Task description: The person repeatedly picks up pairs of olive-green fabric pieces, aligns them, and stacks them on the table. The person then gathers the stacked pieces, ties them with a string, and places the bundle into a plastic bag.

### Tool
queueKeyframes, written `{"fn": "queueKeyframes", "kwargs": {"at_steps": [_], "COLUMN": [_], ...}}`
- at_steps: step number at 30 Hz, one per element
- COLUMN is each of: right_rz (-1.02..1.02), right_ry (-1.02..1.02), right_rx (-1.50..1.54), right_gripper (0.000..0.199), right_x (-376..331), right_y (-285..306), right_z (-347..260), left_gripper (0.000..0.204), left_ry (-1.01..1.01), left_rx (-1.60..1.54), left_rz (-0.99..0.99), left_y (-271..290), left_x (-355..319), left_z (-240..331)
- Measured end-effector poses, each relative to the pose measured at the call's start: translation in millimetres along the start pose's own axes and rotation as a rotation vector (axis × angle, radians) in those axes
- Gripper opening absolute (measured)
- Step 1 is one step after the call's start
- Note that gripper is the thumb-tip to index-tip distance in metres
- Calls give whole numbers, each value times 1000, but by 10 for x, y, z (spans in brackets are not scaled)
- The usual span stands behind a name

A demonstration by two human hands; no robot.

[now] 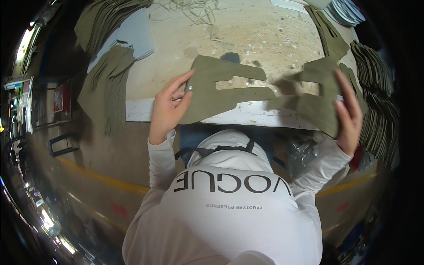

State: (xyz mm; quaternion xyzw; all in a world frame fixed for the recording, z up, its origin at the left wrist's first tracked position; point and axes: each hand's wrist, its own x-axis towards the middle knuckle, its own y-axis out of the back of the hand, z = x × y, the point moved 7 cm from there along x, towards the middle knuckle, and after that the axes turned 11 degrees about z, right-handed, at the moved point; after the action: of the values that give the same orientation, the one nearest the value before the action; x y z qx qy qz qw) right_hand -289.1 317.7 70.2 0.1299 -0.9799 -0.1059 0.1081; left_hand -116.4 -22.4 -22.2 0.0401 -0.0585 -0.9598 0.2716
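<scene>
A: What is shown at the far left?

B: A fanned pile of olive pieces (110,84) is seen beside the left end of the tabletop (168,46). By this placing, the bare middle is presumably left free for the hands.

A: How is the left hand (170,106) engaged?

B: The outer edge of the left olive panel (207,90) is pinched between thumb and fingers. The panel is spread over the front of the tabletop, its two prongs pointed right. A grip at the solid end was probably chosen so that the prongs are left uncovered.

A: And the right olive panel (324,110)?

B: It is set opposite, near the first, with its prongs turned left. Their tips are blurred; whether they are touched to the surface cannot be told.

A: How is it held?

B: Its outer edge is gripped by the right hand (350,117), thumb and fingers pressed together on it. The two panels are thus held as near mirror images, perhaps so that their outlines can be compared.

A: What is found at the far right?

B: Another layered olive stack (375,106) is placed just beyond that hand, presumably within easy reach.
</scene>
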Motion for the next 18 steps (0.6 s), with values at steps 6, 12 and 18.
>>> {"fn": "queueKeyframes", "kwargs": {"at_steps": [6, 12, 18], "right_rz": [73, -68, -224], "right_ry": [53, 132, -180], "right_rx": [164, 195, 234], "right_gripper": [56, 58, 50], "right_x": [-14, -80, -120], "right_y": [42, -603, -1087], "right_z": [-381, -441, 234], "left_gripper": [43, 42, 39], "left_ry": [144, 231, 213], "left_rx": [38, 123, 61], "left_rz": [117, 34, 115], "left_y": [211, 233, 291], "left_x": [-134, -298, -280], "left_z": [3, 32, -50]}}
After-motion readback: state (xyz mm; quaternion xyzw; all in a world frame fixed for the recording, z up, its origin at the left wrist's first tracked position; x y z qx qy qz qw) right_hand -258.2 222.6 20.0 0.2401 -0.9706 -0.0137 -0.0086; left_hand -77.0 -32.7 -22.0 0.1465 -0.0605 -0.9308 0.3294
